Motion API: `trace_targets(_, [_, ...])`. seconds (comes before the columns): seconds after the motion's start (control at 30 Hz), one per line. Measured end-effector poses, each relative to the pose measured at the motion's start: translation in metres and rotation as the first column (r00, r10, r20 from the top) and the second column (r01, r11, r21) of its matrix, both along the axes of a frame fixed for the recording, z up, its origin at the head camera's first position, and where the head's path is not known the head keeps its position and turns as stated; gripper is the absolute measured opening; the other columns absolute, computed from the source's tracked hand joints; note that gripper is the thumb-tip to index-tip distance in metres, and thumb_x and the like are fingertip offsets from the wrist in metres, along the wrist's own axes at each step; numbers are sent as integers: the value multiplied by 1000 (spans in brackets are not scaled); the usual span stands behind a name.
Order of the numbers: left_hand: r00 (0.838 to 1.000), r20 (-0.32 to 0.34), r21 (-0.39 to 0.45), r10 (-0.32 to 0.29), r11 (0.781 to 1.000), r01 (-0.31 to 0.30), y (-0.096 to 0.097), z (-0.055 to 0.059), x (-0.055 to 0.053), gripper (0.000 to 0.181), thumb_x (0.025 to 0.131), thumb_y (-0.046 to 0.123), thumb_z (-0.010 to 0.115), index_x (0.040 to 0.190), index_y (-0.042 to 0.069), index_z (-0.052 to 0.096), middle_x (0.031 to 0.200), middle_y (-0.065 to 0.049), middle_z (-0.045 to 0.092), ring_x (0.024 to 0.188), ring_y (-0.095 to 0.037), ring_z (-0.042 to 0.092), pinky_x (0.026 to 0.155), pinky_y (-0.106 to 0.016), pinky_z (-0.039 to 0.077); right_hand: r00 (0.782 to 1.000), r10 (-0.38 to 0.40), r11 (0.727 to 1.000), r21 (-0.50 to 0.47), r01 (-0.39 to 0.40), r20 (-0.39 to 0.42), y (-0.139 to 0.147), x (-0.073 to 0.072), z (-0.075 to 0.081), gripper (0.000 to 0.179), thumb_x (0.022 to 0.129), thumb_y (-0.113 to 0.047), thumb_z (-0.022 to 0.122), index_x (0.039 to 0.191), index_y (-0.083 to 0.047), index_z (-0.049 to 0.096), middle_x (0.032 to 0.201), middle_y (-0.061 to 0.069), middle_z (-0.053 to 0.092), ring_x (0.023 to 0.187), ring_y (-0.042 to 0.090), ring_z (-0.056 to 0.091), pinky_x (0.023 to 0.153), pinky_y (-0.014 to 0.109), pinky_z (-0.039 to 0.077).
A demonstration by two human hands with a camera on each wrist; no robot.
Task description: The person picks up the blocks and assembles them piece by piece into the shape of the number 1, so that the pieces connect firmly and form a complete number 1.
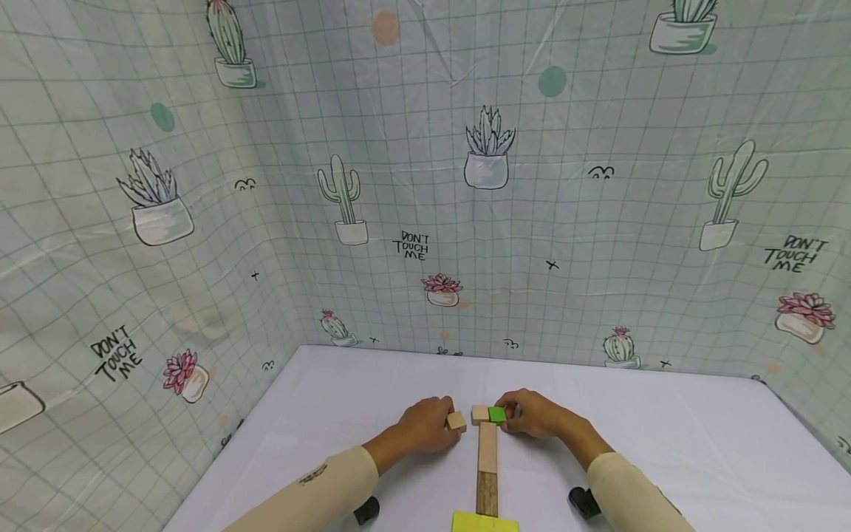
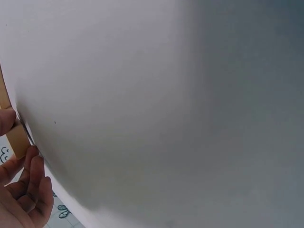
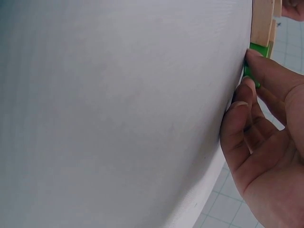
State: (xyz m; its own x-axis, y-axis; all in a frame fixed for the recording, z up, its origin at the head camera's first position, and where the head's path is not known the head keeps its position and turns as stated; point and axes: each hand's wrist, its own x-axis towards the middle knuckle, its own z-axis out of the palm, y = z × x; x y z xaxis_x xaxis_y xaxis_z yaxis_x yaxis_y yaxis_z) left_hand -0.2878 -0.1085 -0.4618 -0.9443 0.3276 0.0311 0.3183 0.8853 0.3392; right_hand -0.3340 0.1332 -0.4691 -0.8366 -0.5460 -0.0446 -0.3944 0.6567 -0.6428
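My left hand point(image 1: 424, 425) pinches a small pale wooden cube point(image 1: 456, 421) just left of a row of blocks on the table. In the left wrist view, thumb and fingers bracket that wooden block point(image 2: 18, 141). My right hand point(image 1: 534, 414) pinches a green block point(image 1: 497, 414) from its right side; the right wrist view shows thumb and forefinger on the green block point(image 3: 259, 49). Against the green block's left side sits another pale wooden block point(image 1: 479, 413). Below this pair runs a long pale block point(image 1: 488, 447), then a darker brown block point(image 1: 487, 493) and a yellow block point(image 1: 485, 523).
A white tabletop point(image 1: 678, 436) lies under everything. Behind and at the left hangs a grid cloth point(image 1: 412, 199) printed with cacti. Black objects show by the sleeves, one at the left point(image 1: 368, 510) and one at the right point(image 1: 583, 502).
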Motion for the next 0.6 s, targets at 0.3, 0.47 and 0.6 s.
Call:
trace_targets(0.3, [1000, 15, -18, 9, 1000, -9, 2, 0, -5, 27, 89, 30, 76, 102, 9, 65, 78, 5, 57, 67, -7, 48, 61, -24, 43, 1000, -1, 1000, -2, 1, 12, 1, -2, -2, 29, 86, -11, 77, 113, -5, 69, 89, 0, 58, 85, 16, 52, 76, 34, 46])
trace_targets(0.47, [1000, 20, -28, 9, 1000, -9, 4, 1, -9, 27, 89, 30, 76, 103, 9, 65, 78, 5, 57, 68, -7, 48, 62, -24, 43, 1000, -12, 1000, 13, 12, 6, 0, -1, -2, 28, 87, -11, 77, 113, -7, 69, 89, -1, 58, 84, 15, 52, 75, 32, 45])
trace_targets(0.6, [1000, 17, -27, 2, 1000, -1, 4, 1, -11, 28, 89, 30, 76, 103, 8, 66, 79, 5, 57, 68, -7, 48, 63, -25, 43, 1000, -14, 1000, 4, 14, 15, 0, -2, -2, 27, 87, -11, 77, 113, -7, 69, 89, -1, 58, 84, 15, 52, 74, 31, 45])
